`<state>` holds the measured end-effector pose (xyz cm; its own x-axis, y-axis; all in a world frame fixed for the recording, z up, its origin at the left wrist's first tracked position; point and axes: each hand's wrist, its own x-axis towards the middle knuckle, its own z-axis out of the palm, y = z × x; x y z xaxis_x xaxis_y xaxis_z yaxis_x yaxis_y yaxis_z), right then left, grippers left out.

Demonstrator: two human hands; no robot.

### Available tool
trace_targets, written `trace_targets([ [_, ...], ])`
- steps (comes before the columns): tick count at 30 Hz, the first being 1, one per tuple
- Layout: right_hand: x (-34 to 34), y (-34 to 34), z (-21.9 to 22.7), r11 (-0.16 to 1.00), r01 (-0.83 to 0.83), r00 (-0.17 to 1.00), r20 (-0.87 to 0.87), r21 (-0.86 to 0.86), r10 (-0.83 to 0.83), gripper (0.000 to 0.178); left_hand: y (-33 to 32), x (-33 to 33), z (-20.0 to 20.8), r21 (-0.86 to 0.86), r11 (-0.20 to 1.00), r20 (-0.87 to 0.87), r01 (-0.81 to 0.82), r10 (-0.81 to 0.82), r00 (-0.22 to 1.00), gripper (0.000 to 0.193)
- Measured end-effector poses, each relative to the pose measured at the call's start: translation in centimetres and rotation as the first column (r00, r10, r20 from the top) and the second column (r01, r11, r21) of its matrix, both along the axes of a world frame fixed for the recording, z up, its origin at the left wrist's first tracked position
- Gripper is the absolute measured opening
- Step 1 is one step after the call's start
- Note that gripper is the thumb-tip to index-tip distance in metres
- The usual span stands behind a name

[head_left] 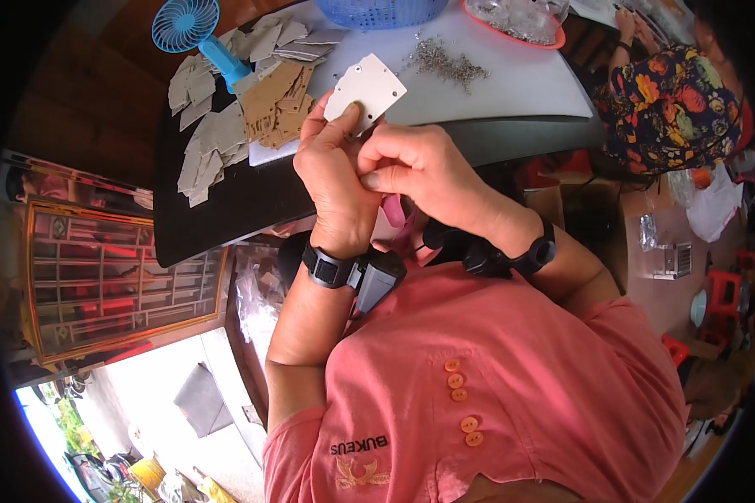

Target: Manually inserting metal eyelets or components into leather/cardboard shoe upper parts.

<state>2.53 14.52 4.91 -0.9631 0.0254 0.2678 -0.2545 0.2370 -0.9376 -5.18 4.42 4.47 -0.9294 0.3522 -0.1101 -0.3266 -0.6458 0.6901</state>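
My left hand grips a small white card by its lower left edge, thumb on top and fingers beneath. The card has a scalloped edge on one side and several small holes; a tiny metal piece seems to sit in one near its upper edge. My right hand is closed in a pinch just below the card, close against my left hand. Whatever its fingertips hold is hidden. Beyond the card, a loose heap of small metal pieces lies on the white work surface.
Left of my hands, grey-white cards and brown cards lie in piles. A blue handheld fan rests among them. Across the surface stand a blue basket and a red tray of clear bags. Another person in a floral top sits at right.
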Motion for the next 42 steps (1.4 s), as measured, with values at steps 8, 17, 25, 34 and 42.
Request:
trace_targets([
  [8, 0.6, 1.2, 1.7, 0.825, 0.459, 0.826, -0.498, 0.328, -0.262, 0.008, -0.6, 0.0, -2.2, -0.484, 0.796, -0.619, -0.363, -0.017, 0.785, 0.030],
  [17, -2.7, 4.1, -0.4, 0.875, 0.407, 0.816, -0.534, 0.260, -0.221, 0.011, -0.7, 2.1, -0.7, -0.382, 0.921, -0.398, -0.084, -0.082, 0.914, 0.026],
  [25, -2.1, 4.1, -0.7, 0.948, 0.308, 0.873, -0.419, 0.076, -0.250, 0.012, -0.9, 2.9, -0.7, -0.425, 0.900, -0.414, -0.100, -0.095, 0.905, 0.027],
  [34, -1.6, 4.2, -0.9, 0.956, 0.291, 0.880, -0.404, 0.039, -0.251, 0.014, -1.1, 3.2, -0.6, -0.411, 0.909, -0.428, -0.061, -0.134, 0.894, 0.027],
  [42, -0.1, 4.5, 0.4, 0.971, 0.155, 0.976, -0.122, -0.184, -0.179, 0.013, -1.3, 2.9, -0.9, -0.463, 0.864, -0.678, -0.200, -0.200, 0.707, 0.023],
])
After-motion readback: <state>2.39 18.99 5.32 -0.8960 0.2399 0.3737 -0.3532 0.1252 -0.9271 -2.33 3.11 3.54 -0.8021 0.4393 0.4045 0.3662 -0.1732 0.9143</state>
